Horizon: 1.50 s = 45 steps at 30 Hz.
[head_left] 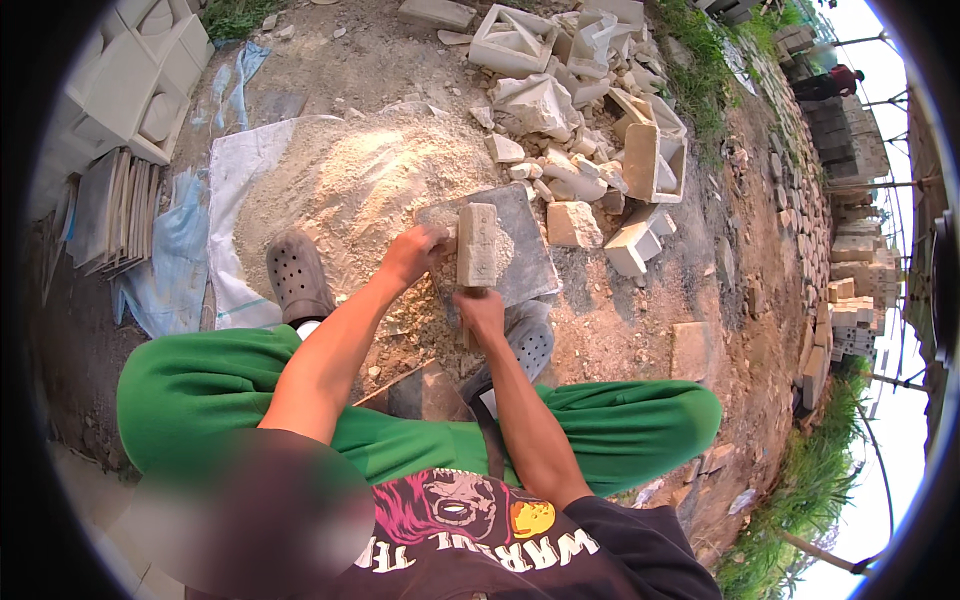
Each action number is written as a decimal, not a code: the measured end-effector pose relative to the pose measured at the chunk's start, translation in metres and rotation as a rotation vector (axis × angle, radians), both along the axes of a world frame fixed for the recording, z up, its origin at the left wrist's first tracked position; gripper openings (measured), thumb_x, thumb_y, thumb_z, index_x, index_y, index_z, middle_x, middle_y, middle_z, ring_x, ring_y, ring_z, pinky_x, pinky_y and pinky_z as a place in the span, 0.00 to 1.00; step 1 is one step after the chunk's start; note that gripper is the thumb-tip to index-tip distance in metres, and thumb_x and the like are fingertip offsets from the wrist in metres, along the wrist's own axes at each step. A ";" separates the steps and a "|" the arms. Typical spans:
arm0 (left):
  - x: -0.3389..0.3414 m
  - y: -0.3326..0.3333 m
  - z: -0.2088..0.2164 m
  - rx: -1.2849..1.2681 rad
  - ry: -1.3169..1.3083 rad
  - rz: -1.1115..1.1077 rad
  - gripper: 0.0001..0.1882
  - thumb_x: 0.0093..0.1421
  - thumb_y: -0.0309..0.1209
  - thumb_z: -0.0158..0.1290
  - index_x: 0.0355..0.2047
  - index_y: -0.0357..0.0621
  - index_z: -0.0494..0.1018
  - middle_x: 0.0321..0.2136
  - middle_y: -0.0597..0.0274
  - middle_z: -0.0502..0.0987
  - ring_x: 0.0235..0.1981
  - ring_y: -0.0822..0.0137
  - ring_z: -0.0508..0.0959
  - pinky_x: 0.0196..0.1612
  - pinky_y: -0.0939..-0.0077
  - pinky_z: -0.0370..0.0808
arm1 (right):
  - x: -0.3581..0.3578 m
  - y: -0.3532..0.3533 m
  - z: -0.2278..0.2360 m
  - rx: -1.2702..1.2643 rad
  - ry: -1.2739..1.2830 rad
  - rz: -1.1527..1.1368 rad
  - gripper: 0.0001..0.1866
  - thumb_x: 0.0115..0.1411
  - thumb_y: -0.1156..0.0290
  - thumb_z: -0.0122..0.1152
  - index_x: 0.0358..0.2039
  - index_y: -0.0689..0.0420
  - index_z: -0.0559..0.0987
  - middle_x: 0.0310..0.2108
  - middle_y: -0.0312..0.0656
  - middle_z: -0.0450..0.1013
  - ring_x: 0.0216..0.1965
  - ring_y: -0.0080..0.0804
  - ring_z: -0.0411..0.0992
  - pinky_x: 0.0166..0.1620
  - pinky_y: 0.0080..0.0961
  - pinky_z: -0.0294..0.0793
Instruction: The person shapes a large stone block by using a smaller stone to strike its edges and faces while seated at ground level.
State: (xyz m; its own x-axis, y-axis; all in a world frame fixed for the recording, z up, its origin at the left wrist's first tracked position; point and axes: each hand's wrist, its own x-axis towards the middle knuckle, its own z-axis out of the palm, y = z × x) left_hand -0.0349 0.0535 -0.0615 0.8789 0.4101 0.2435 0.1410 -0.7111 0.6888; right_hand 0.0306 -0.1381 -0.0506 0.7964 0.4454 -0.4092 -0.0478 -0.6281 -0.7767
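A pale, oblong block [478, 240] with a rough, dusty face stands out over a dark grey flat slab [530, 262]. At the block's near end, the fingers of my right hand [482, 314] are closed, and the block hides part of what they grip. My left hand [417, 252] is just left of the block with its fingers curled in. Its fingertips are partly hidden, so I cannot tell what they hold. Pale crumbs [506, 248] lie on the slab, right of the block. Behind my left hand spreads a heap of sandy powder [350, 180].
A white sheet [228, 240] lies under the powder. Broken pale castings [575, 130] are piled at the far right. Thin boards [120, 210] lean beside pale stacked blocks [120, 75] at left. My clogs [298, 275] flank the work. Another person [828, 84] is far off.
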 end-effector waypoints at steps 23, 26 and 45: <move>0.005 -0.013 -0.008 -0.454 0.074 0.658 0.15 0.55 0.37 0.64 0.39 0.41 0.82 0.36 0.50 0.83 0.37 0.58 0.84 0.42 0.66 0.78 | 0.013 0.027 0.085 0.090 -0.027 -0.015 0.15 0.49 0.61 0.68 0.25 0.62 0.81 0.17 0.41 0.76 0.19 0.29 0.76 0.25 0.30 0.74; 0.004 -0.020 -0.007 -0.422 0.065 0.483 0.15 0.56 0.37 0.64 0.39 0.40 0.82 0.34 0.53 0.84 0.36 0.63 0.84 0.41 0.70 0.78 | 0.030 0.023 0.121 0.110 -0.154 -0.018 0.14 0.49 0.63 0.67 0.26 0.63 0.80 0.18 0.42 0.76 0.19 0.29 0.76 0.26 0.31 0.74; -0.008 -0.029 0.003 -0.689 0.097 0.631 0.15 0.58 0.39 0.63 0.39 0.40 0.84 0.32 0.56 0.85 0.32 0.71 0.83 0.37 0.75 0.77 | 0.022 0.032 0.082 0.191 0.054 -0.150 0.12 0.51 0.66 0.66 0.23 0.63 0.79 0.15 0.39 0.74 0.17 0.28 0.75 0.22 0.28 0.71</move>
State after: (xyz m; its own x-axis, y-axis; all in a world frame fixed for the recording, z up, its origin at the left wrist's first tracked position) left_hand -0.0427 0.0241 -0.0586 0.4485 0.8442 -0.2936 0.4407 0.0770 0.8944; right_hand 0.0530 -0.1060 0.0315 0.8387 0.3974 -0.3724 -0.1736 -0.4529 -0.8745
